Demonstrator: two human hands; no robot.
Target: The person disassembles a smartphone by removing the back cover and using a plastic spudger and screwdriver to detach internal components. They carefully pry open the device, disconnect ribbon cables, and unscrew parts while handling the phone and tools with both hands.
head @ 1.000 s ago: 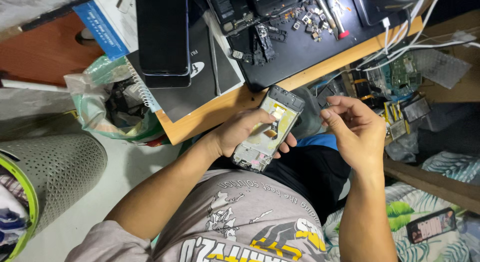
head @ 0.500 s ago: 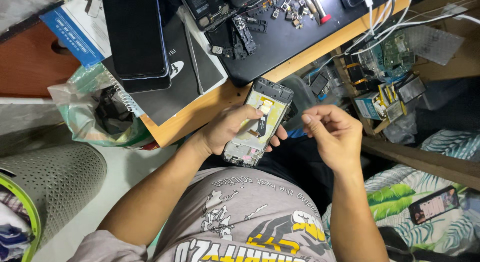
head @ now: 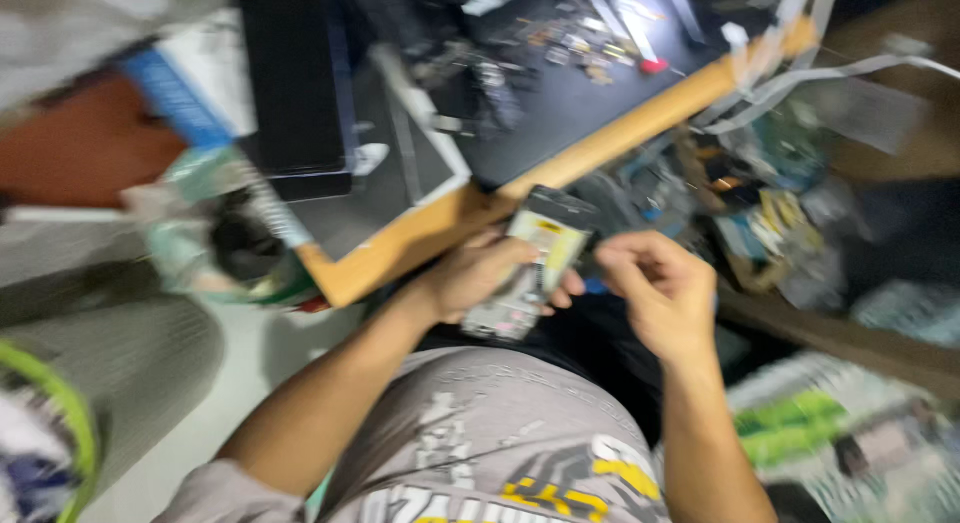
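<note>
The left hand [head: 480,278] is gripping an opened phone [head: 528,273] with internals still exposed, while the right hand [head: 655,288] is pinching something, seemingly tiny, beside it.

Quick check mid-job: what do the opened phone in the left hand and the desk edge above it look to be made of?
Opened phone: seemingly a dark plastic or metal frame with bare pale inner parts; blur hides the finish. The left hand grips it, the right hand beside it.
Desk edge: likely wood or wood-look laminate, orange-tan, smooth.
</note>
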